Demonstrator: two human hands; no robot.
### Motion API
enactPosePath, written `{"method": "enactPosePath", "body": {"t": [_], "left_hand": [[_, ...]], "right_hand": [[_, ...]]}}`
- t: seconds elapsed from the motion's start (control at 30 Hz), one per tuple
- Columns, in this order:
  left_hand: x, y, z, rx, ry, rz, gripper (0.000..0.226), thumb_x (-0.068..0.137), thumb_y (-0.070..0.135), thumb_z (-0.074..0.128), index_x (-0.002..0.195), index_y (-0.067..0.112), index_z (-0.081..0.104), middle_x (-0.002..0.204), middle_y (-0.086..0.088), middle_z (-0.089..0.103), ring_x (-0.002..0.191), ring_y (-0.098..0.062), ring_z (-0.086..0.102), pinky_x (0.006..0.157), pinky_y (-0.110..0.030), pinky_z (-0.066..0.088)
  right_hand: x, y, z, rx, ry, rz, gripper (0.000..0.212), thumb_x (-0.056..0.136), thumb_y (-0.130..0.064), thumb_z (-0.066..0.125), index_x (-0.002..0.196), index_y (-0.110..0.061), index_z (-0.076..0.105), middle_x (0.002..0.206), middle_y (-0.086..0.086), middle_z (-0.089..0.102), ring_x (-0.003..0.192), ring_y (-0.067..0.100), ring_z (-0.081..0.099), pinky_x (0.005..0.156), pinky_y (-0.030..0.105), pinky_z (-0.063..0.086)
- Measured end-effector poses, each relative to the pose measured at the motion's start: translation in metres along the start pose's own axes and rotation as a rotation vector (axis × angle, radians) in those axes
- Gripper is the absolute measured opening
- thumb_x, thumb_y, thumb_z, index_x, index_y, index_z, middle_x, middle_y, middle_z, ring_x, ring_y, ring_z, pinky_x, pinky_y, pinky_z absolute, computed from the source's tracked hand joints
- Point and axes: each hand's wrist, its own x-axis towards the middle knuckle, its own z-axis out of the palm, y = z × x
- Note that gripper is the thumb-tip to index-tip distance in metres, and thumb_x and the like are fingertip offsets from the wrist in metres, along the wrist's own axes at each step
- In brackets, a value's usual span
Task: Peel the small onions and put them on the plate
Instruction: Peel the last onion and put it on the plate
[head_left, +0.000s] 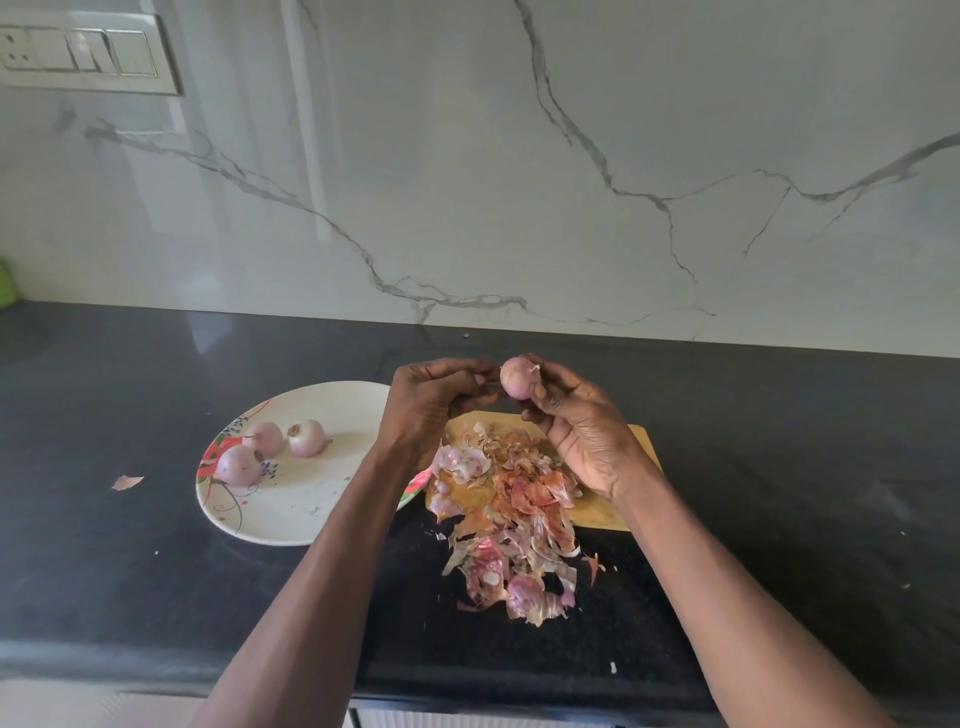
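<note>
Head view: no legible writing.

The worktop is dark polished stone, finely speckled toward its front edge. Behind it the wall is glossy white marble with grey veins. The plate looks smooth and glazed with a floral print. The chopping board is matt pale wood. The peels are papery and dry; the onion has a smooth sheen.

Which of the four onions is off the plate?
The onion held up between both hands over the cutting board; the other three lie on the plate.
</note>
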Motion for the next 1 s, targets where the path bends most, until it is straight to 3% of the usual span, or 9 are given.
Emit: {"method": "enactPosePath", "body": {"t": [0.1,0.2,0.33,0.47,0.63,0.7,0.77,1.0], "left_hand": [[0.000,0.001,0.000,-0.001,-0.013,0.010,0.018,0.086,-0.012,0.062,0.090,-0.002,0.077,0.089,-0.021,0.076,0.076,-0.030,0.074,0.077,-0.032,0.063],[-0.002,0.000,0.002,0.043,-0.062,0.017,0.017,0.075,0.009,0.078,0.091,0.004,0.080,0.090,-0.019,0.076,0.079,-0.029,0.074,0.083,-0.037,0.062],[-0.001,-0.003,0.003,0.092,-0.064,0.019,0.014,0.082,-0.007,0.071,0.094,-0.003,0.076,0.091,-0.020,0.076,0.082,-0.031,0.075,0.078,-0.031,0.062],[0.001,-0.005,0.000,0.080,0.001,0.041,0.029,0.087,-0.017,0.058,0.081,0.002,0.078,0.082,-0.018,0.076,0.074,-0.029,0.075,0.075,-0.028,0.061],[-0.005,-0.002,0.004,0.103,-0.116,0.118,0.030,0.080,-0.007,0.073,0.104,0.011,0.077,0.100,-0.014,0.077,0.086,-0.029,0.074,0.080,-0.035,0.060],[-0.008,-0.001,0.007,0.151,-0.128,0.154,0.032,0.082,-0.007,0.073,0.110,0.009,0.074,0.096,-0.012,0.078,0.082,-0.025,0.074,0.077,-0.031,0.059],[-0.009,-0.002,0.009,0.187,-0.136,0.181,0.032,0.084,-0.006,0.072,0.114,0.005,0.072,0.088,-0.013,0.078,0.074,-0.022,0.072,0.072,-0.028,0.058],[-0.006,-0.003,0.004,0.217,-0.145,0.180,0.030,0.084,-0.003,0.072,0.114,-0.002,0.072,0.094,-0.017,0.077,0.072,-0.024,0.072,0.070,-0.031,0.060]], "right_hand": [[0.000,-0.001,-0.001,-0.008,-0.003,0.003,0.043,0.085,0.013,0.057,0.124,-0.004,0.064,0.106,0.009,0.075,0.086,0.014,0.069,0.069,0.022,0.057],[-0.001,-0.001,-0.001,-0.039,0.003,-0.004,0.046,0.081,0.010,0.062,0.125,-0.004,0.064,0.108,0.010,0.075,0.088,0.016,0.069,0.070,0.023,0.058],[-0.001,-0.001,0.001,-0.105,0.011,-0.016,0.049,0.075,0.002,0.067,0.124,-0.005,0.065,0.107,0.009,0.075,0.089,0.014,0.070,0.070,0.022,0.057],[-0.001,0.000,0.002,-0.039,0.012,0.002,0.048,0.077,0.003,0.065,0.124,-0.002,0.064,0.109,0.012,0.074,0.089,0.015,0.068,0.073,0.021,0.058],[-0.002,-0.003,0.002,0.038,0.034,-0.010,0.039,0.080,-0.003,0.064,0.119,-0.002,0.066,0.104,0.014,0.073,0.084,0.019,0.069,0.073,0.021,0.059],[-0.003,-0.004,0.003,0.061,0.023,-0.002,0.039,0.081,-0.004,0.063,0.120,-0.002,0.066,0.104,0.015,0.073,0.080,0.019,0.070,0.072,0.022,0.059],[-0.005,-0.004,0.004,0.064,0.015,0.010,0.039,0.082,-0.004,0.062,0.121,-0.002,0.065,0.103,0.016,0.074,0.079,0.019,0.070,0.071,0.022,0.060],[-0.006,-0.003,0.009,0.061,0.030,0.032,0.039,0.082,-0.004,0.061,0.120,0.001,0.064,0.100,0.015,0.074,0.079,0.018,0.071,0.070,0.021,0.060]]}}
